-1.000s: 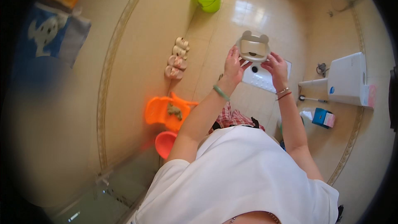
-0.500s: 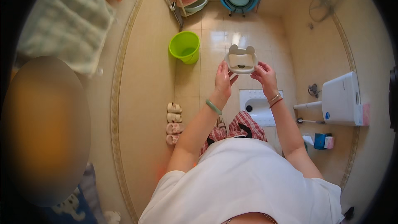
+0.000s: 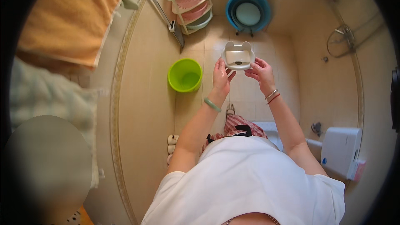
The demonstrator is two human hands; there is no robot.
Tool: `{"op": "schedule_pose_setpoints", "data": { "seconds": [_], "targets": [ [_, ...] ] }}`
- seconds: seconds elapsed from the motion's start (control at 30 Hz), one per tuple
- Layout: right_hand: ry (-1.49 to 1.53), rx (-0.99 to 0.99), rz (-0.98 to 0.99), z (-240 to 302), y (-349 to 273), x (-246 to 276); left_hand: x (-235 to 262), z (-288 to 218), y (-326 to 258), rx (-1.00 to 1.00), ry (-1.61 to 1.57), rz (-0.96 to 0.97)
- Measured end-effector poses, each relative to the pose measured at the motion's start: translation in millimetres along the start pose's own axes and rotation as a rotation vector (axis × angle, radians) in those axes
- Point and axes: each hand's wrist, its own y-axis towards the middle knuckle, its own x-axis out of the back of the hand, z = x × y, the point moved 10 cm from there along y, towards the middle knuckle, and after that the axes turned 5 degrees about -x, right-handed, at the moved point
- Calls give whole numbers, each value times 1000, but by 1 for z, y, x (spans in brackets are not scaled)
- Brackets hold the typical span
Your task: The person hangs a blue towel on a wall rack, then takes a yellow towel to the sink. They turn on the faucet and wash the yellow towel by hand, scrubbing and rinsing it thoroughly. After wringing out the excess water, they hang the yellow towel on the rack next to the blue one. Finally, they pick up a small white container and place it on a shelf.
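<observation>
Between my two hands, in front of my body, is a pale soap dish (image 3: 246, 66) with two rounded ears on its far side. A white rectangular bar of soap (image 3: 237, 56) rests inside it, and a dark oval spot shows at the near side. My left hand (image 3: 221, 78) grips the dish's left edge, its fingers partly under it. My right hand (image 3: 262, 75) holds the right edge with thumb and fingers.
A green bucket (image 3: 185, 75) stands at the left wall, with shoes (image 3: 172, 139) nearer me. Ahead are a tiered basin rack (image 3: 189, 10), a squeegee (image 3: 177, 35) and blue basins (image 3: 248, 13). A squat toilet (image 3: 266, 127) and white cistern (image 3: 341, 150) are at right. Towels (image 3: 71, 21) hang left.
I have moved forward: the squat toilet, cistern and shoes sit lower in view, and the rack and basins look nearer. Both hands keep hold of the soap dish.
</observation>
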Motion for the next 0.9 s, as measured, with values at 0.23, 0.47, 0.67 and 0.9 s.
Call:
{"op": "schedule_pose_setpoints", "data": {
  "seconds": [0.23,0.47,0.67,0.9],
  "targets": [
    [4,-1,28,60,152,-44,-36,-56,147,-38,-27,-24],
    [32,45,-18,121,312,-73,-90,-110,306,-77,-72,57],
    [88,104,-99,188,456,-72,-159,-148,456,-85,-102,163],
    [138,142,-193,258,603,-57,-244,-167,589,-13,-95,197]
  ]
}}
